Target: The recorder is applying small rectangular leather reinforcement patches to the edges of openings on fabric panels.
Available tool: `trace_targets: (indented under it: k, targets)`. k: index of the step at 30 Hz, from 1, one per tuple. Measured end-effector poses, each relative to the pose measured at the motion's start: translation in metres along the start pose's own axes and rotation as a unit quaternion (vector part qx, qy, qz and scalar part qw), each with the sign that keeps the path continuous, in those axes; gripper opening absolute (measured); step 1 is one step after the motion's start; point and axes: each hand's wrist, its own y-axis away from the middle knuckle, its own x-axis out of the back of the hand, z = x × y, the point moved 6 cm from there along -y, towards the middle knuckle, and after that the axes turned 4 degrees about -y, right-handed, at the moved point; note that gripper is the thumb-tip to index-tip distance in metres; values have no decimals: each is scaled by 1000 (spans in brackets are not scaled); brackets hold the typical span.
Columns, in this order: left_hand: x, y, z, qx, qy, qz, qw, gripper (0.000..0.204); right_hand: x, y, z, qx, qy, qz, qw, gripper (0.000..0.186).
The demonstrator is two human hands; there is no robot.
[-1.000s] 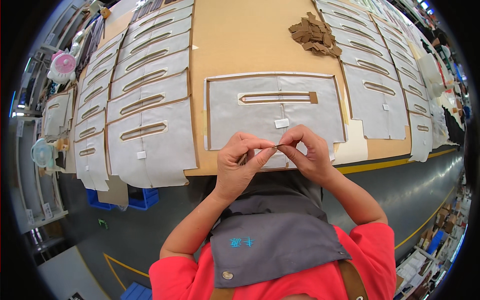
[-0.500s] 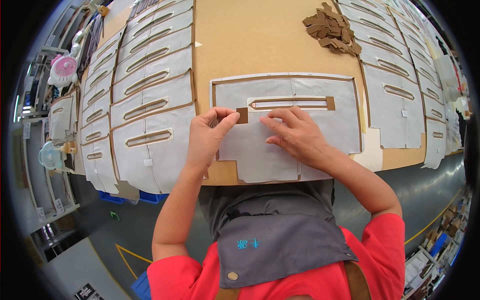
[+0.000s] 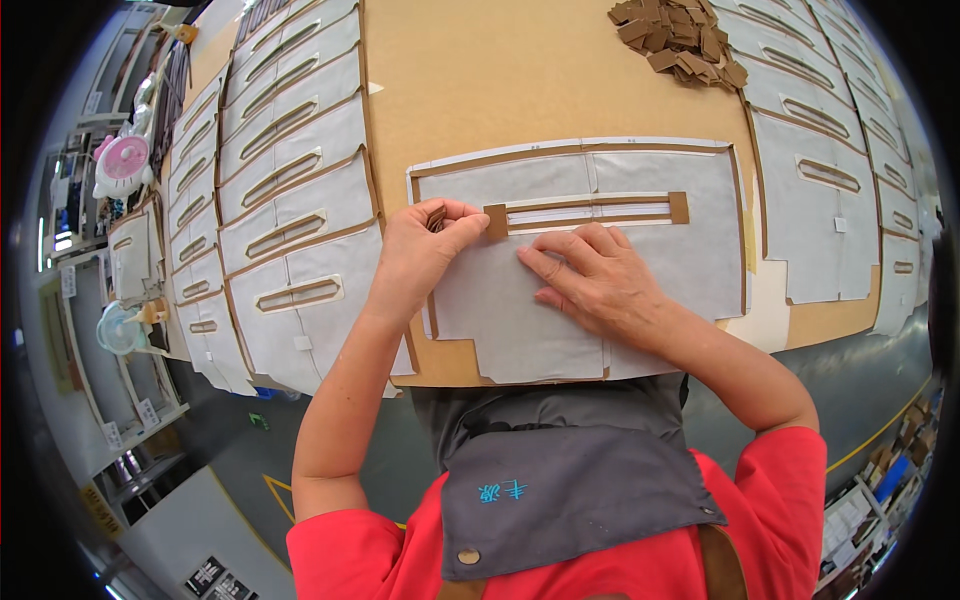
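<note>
Pinching a small brown card piece (image 3: 437, 216) between thumb and fingers, the left hand (image 3: 425, 250) sits at the left end of a long slot in the grey fabric panel (image 3: 640, 250). Just beside it, the right hand (image 3: 595, 275) lies flat and open on the panel, fingertips below the brown-edged slot (image 3: 590, 210). The panel rests on a cardboard template (image 3: 450, 360) upon the table (image 3: 520, 80). Similar panels (image 3: 290, 230) lie stacked to the left, and a heap of brown scraps (image 3: 680, 40) sits well apart at the far edge.

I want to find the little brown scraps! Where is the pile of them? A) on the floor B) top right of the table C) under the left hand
B: the pile of brown scraps lies at the table's far right, well beyond both hands.
</note>
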Motion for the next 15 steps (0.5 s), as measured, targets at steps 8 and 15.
trace_targets:
  k: [8, 15]
  targets:
    - [-2, 0, 3, 25, -33, 20, 999, 15, 1, 0, 0, -8, -18, -10, 1000, 48]
    - [-2, -1, 1, 16, -56, 34, 998, 16, 4, 0, 0, -6, -28, -10, 1000, 48]
